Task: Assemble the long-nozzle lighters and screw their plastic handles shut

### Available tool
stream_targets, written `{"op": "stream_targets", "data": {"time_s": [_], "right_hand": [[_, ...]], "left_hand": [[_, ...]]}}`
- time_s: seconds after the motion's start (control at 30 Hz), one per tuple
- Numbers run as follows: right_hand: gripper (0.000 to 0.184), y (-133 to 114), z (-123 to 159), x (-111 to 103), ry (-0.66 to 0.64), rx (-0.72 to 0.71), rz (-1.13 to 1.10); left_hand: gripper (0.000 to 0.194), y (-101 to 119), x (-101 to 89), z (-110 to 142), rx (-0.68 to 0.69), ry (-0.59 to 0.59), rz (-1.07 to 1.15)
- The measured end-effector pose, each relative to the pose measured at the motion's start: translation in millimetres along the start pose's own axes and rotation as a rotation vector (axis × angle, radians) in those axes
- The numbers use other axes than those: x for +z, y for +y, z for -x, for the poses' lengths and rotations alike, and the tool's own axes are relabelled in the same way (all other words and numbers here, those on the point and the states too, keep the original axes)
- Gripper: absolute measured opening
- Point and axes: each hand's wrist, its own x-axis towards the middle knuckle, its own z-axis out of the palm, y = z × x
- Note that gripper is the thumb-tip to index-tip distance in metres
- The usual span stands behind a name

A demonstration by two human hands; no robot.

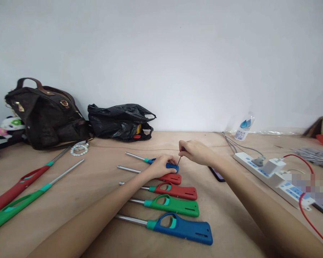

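My left hand (163, 165) is closed on the handle of a blue long-necked gas lighter (174, 167) and holds it against the table at the far end of a row. Between the fingertips of my right hand (194, 150) is a thin, dark metal rod (179, 160), slanting down with its lower tip at the butt of that lighter. Its upper end is hidden in the fingers. Just below my left hand lies a red lighter (174, 178), partly covered by the wrist. Nearer come another red lighter (181, 191), a green lighter (181, 207) and a larger-looking blue lighter (187, 229).
At left lie another red lighter (21, 186) and green lighter (24, 204), near a bead bracelet (79, 149). Behind are a dark bag (51, 118) and black plastic bag (118, 122). A power strip (258, 170), bottle (244, 127) and phone (217, 175) are at right.
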Motion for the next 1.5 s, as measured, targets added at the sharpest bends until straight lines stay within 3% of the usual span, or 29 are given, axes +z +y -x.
{"op": "stream_targets", "data": {"time_s": [0.1,0.23,0.3,0.37,0.5,0.63,0.7,0.8,0.93,1.17,1.3,1.5], "right_hand": [[0.025,-6,-1,0,0.005,0.07,0.129],[0.007,-7,2,0,0.051,-0.054,-0.003],[0.01,-6,2,0,0.044,-0.084,-0.036],[0.009,-8,1,2,0.022,-0.029,0.034],[0.024,-11,-3,2,0.011,0.097,0.208],[0.01,-8,2,-1,0.023,-0.042,0.031],[0.011,-6,4,-2,0.016,-0.111,-0.054],[0.004,-8,2,-2,0.008,-0.047,-0.006],[0.022,-15,-3,0,0.012,0.066,0.134],[0.009,-9,3,1,0.019,-0.079,-0.027],[0.007,-8,-1,2,0.03,0.013,0.1],[0.024,-19,-4,-1,0.045,0.057,0.259]], "left_hand": [[0.025,0,-0.2,0,0.015,0.003,-0.005],[0.025,0,0.4,-1,0.026,0.003,0.013],[0.025,0,0.6,-1,0.023,0.001,0.015],[0.025,0,0.7,-1,0.015,0.0,0.009],[0.025,0,0.0,-1,0.008,0.012,-0.014],[0.025,1,-0.2,-1,0.015,0.002,0.007],[0.025,1,-0.1,-1,0.017,-0.004,0.018],[0.026,1,0.3,-1,0.005,-0.005,0.013],[0.023,1,0.1,0,-0.022,0.002,-0.014],[0.023,3,-1.0,-1,0.016,-0.011,0.007],[0.025,1,-0.3,-1,0.019,-0.014,0.018],[0.024,2,-0.8,-1,0.004,-0.021,0.007]]}}
